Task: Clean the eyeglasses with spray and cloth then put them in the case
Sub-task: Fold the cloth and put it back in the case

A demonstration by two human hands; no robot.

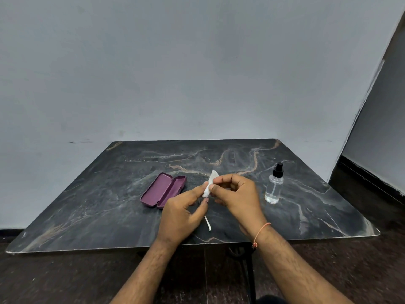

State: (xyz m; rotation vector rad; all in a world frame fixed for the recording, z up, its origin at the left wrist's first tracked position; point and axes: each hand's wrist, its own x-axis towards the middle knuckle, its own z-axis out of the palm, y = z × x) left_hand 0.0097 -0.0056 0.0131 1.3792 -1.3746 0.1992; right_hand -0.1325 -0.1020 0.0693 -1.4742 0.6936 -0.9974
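Note:
My left hand point(183, 212) holds the eyeglasses point(207, 222) above the table's middle; only one pale temple arm shows, hanging below my fingers, and the lenses are hidden behind both hands. My right hand point(235, 195) pinches a white cloth point(210, 184) against the glasses, its thumb pressed on the cloth. The purple case point(163, 190) lies open on the table just left of my hands, with nothing inside. A clear spray bottle point(274, 185) with a black nozzle stands upright to the right of my right hand.
The dark marble table point(98, 205) stands against a grey wall. Its front edge runs just below my wrists. A thin orange cord circles my right wrist. Dark floor and a metal table leg lie beneath.

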